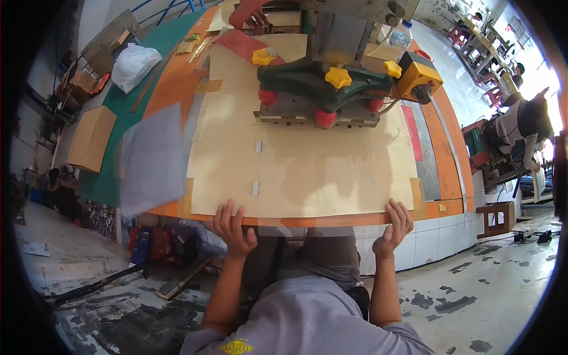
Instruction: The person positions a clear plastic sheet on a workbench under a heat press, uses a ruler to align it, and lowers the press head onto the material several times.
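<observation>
My left hand (232,229) lies at the near left part of the table edge, its fingers stretched out over the front edge of a cream board (296,189) and its thumb apart. At the right end of that edge, my right hand (391,228) rests with fingers extended and slightly bent. Between the two hands, a clear plastic sheet (307,231) juts a little past the table edge; whether my thumbs press under it I cannot tell. Beyond the board's middle stands a press head with a dark green three-armed frame (296,74), yellow knobs and red balls, above a metal plate (296,112).
A translucent sheet (154,160) lies at the table's left, over the green mat (106,139). Nearby are a cardboard box (93,139) and a white plastic bag (135,66). An orange control box (420,81) hangs beside the press. Another person's hand (257,19) is at the far side.
</observation>
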A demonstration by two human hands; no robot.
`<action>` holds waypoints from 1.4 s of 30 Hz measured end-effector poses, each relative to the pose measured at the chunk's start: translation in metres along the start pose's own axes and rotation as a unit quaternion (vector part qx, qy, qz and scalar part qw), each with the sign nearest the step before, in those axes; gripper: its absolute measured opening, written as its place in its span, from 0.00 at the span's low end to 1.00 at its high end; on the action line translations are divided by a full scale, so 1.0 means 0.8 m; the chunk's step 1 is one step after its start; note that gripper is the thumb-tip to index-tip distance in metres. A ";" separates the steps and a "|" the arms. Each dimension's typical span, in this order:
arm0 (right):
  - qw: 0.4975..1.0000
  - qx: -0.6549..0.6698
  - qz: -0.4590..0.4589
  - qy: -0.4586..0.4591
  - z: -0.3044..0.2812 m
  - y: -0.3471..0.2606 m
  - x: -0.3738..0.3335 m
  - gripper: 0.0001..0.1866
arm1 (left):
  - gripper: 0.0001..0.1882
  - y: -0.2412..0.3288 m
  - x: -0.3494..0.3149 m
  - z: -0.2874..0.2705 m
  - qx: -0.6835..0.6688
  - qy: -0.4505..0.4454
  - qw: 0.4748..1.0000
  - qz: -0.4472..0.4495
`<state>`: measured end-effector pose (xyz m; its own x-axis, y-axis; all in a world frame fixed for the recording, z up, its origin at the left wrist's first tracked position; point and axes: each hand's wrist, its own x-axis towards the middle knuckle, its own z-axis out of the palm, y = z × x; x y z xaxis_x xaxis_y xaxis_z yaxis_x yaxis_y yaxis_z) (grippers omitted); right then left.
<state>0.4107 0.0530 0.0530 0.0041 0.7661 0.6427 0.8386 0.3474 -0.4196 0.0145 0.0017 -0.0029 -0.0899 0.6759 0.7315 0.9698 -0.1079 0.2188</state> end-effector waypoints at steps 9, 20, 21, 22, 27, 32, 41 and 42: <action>0.986 -0.041 0.039 -0.158 -0.016 -0.024 0.131 0.21 | 0.12 -0.007 0.128 -0.057 -0.100 -0.079 0.989 -0.080; 0.969 0.013 0.029 -0.244 0.126 0.062 0.231 0.30 | 0.19 -0.050 0.259 0.094 -0.156 -0.238 0.958 0.009; 0.967 0.044 0.037 -0.248 0.128 0.064 0.232 0.28 | 0.19 -0.053 0.259 0.111 -0.173 -0.211 0.962 0.004; 0.964 0.073 0.048 -0.251 0.126 0.066 0.234 0.26 | 0.19 -0.049 0.263 0.118 -0.192 -0.184 0.964 0.001; 0.967 0.094 0.029 -0.236 0.112 0.058 0.228 0.21 | 0.23 -0.054 0.266 0.120 -0.195 -0.267 0.944 -0.016; 0.962 0.078 -0.019 -0.260 0.079 0.007 0.208 0.23 | 0.24 -0.028 0.258 0.080 -0.190 -0.309 0.932 0.021; 0.946 -0.052 -0.116 -0.299 0.078 -0.046 0.177 0.36 | 0.36 0.039 0.232 0.047 -0.080 -0.359 0.921 0.132; 0.945 -0.051 -0.118 -0.300 0.080 -0.045 0.178 0.36 | 0.37 0.039 0.236 0.049 -0.077 -0.365 0.919 0.128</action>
<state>0.3464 0.1844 0.1189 -0.4741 0.8531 0.2179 0.8260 0.5167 -0.2253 0.0371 0.1546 0.1167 0.3676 0.9166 0.1569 0.8889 -0.3959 0.2304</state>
